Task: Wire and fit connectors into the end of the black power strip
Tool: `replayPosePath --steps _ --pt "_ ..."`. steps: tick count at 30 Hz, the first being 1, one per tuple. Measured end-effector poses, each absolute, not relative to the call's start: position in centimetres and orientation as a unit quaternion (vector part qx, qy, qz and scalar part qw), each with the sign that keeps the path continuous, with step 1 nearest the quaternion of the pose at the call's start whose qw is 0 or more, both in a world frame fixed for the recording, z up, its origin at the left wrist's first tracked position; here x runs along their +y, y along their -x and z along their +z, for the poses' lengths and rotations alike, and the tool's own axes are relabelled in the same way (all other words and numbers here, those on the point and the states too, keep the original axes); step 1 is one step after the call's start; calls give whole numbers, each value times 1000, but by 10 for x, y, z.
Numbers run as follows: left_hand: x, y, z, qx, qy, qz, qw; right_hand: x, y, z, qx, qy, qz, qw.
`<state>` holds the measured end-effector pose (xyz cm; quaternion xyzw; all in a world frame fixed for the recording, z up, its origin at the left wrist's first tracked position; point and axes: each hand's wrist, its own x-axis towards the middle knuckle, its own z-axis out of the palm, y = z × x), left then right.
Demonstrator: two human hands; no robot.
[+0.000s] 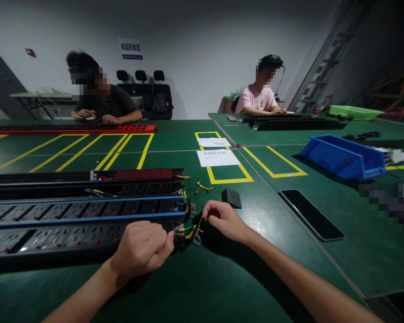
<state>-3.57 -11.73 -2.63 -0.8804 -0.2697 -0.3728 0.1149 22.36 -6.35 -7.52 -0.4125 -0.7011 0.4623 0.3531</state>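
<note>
The nearest black power strip (57,238), a long row of sockets with red dots, runs in from the left. My left hand (144,246) is closed in a fist over its right end; anything inside the fingers is hidden. Green and yellow wires (187,229) come out of that end to a tilted black end cap (197,237). My right hand (226,220) pinches at the cap's upper edge with thumb and forefinger. Behind lies a blue-edged power strip (84,209), its own dark end piece (191,208) standing at its tip.
Beyond my right hand sit a small black box (231,198) and a loose yellow wire (204,186). To the right are a phone (311,215) and a blue bin (343,157). Paper labels (218,158) lie ahead. Two people work across the green table (175,287).
</note>
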Motion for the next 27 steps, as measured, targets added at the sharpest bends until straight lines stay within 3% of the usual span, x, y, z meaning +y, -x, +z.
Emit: replayPosePath --steps 15,21,25,27 --pt "-117 36 -26 -266 884 -370 106 -65 -222 -74 -713 397 452 359" --pt "-116 37 -26 -260 886 -371 101 -50 -261 -56 -727 475 225 442" --pt "-115 38 -27 -257 887 -369 105 -35 -307 -46 -742 552 108 364" --pt "-115 38 -27 -258 887 -368 108 -31 -322 -48 -764 552 108 316"
